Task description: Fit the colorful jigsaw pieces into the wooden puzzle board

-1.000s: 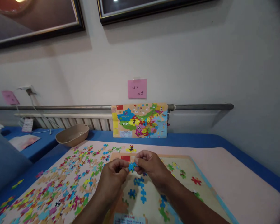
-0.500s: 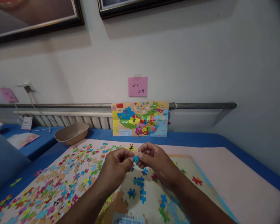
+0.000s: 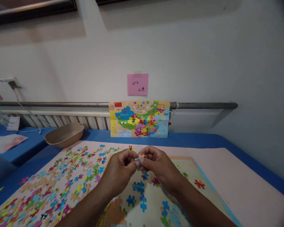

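Between the fingertips of both hands is a small jigsaw puzzle piece (image 3: 141, 156), peach with some blue; the fingers cover part of it. My left hand (image 3: 123, 170) pinches its left side with thumb and forefinger. On the other side, my right hand (image 3: 157, 168) grips it, fingers curled. Both hands are raised over a pale puzzle board (image 3: 186, 179) with a peach and light-blue border. Joined blue pieces (image 3: 139, 187) lie on the board below the hands, with a red piece (image 3: 199, 184) farther right.
Many loose, colourful pieces (image 3: 61, 186) spread over the pink sheet (image 3: 232, 176) at the left. A tan basin (image 3: 65, 135) stands at the back left. Against the wall leans a printed map picture (image 3: 139, 119), below a pink note (image 3: 137, 84). A pipe (image 3: 205, 105) runs along the wall.
The held piece has been turned: its peach part now shows on top, where more blue showed before. Both hands stay together. The view has tilted down and shifted slightly.
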A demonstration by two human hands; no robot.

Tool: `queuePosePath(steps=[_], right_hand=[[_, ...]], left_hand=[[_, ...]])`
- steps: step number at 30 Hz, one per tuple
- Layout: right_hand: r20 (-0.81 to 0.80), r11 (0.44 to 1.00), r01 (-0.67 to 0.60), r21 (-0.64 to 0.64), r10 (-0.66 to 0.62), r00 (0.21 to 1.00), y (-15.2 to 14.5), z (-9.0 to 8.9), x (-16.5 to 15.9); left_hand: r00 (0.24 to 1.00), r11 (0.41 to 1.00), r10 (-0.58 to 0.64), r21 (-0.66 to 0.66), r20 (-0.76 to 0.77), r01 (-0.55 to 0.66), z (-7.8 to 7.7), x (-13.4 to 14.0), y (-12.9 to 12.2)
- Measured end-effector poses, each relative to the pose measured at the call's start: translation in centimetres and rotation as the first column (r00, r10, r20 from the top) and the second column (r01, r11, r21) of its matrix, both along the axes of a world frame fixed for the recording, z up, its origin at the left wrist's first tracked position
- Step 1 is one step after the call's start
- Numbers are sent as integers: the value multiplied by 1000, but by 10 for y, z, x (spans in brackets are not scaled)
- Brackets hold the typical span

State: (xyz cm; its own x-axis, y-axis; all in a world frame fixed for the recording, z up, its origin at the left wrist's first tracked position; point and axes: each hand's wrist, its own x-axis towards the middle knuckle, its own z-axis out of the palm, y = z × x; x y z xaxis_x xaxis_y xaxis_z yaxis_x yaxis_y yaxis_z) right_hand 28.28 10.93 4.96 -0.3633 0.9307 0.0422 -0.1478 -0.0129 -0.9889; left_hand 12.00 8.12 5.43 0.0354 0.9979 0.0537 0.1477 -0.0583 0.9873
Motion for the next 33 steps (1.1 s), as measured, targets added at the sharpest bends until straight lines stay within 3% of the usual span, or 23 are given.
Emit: queuePosePath(steps=[7,15,19,25,28,33], right_hand=[[123,999,6,-48,0,992,-4,-9,-4],[115,999,-1,-54,7,993,-6,-16,-9],[154,995,22,-94,-7,988,-5,-14,-5],[149,991,6,-136,15,989,-2,-19,-3],[161,992,19,-124,2,987,-2,-20,-3],[198,992,38,-117,-15,980,-2,-22,-3]], left_hand=[[997,999,22,-31,-71,-24,-11,-14,-6],[985,988,138,-54,-107,-144,-22,-13,-18],[989,991,116,-57,-90,-122,-24,-12,-13],[1000,982,-14,-190,3,14,-32,-18,-6],[999,980,0,-198,39,7,-35,-20,-6],[997,991,29,-127,-75,-39,-34,-18,-8]])
